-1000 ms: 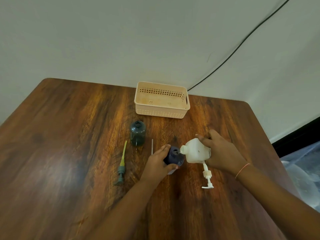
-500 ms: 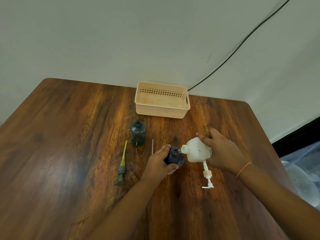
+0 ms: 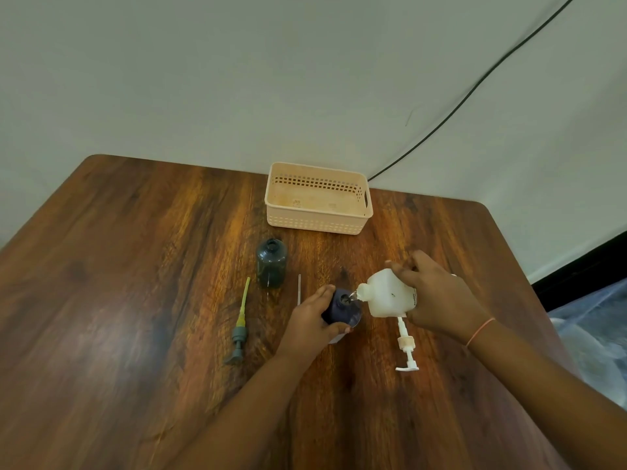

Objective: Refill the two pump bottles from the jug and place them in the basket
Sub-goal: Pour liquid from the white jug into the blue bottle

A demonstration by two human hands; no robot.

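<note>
Pouring from the jug (image 3: 386, 295) into the first pump bottle is the step in hand. This dark blue bottle (image 3: 340, 308) stands upright slightly to the 3 o'clock side of the centre of the surface (image 3: 135, 266).

- **Hands:** The left hand (image 3: 310, 322) wraps its grip round the bottle's body from 8 o'clock and steadies it. The right hand (image 3: 437, 300) has its grip clasped over the jug's far end, tilting the spout toward 9 o'clock so that it sits just beside the open neck.
- **Stream:** A thin clear stream appears to pass from spout to neck, though it is too fine to be sure of. The fill level inside the dark bottle cannot be read.
- **Second bottle:** The green bottle (image 3: 271, 264) stands uncapped at 11 o'clock from the blue one, apart from both hands.
- **Loose parts:** The green pump (image 3: 239, 329) lies flat at 9 o'clock from the left hand. The white pump (image 3: 406, 349) lies at 5 o'clock from the blue bottle, its tube running under the jug. A thin clear tube (image 3: 299, 289) lies between the two bottles.
- **Basket:** The basket (image 3: 315, 226) sits at 12 o'clock near the far edge and holds neither bottle.

The task is judged to be early, since neither bottle is capped or stowed. The next move calls for levelling the jug once the fill suffices, with the spout held over the narrow neck until the flow ends. The jug then goes toward 11 o'clock to the green bottle, and the left hand shifts to steady that one.
</note>
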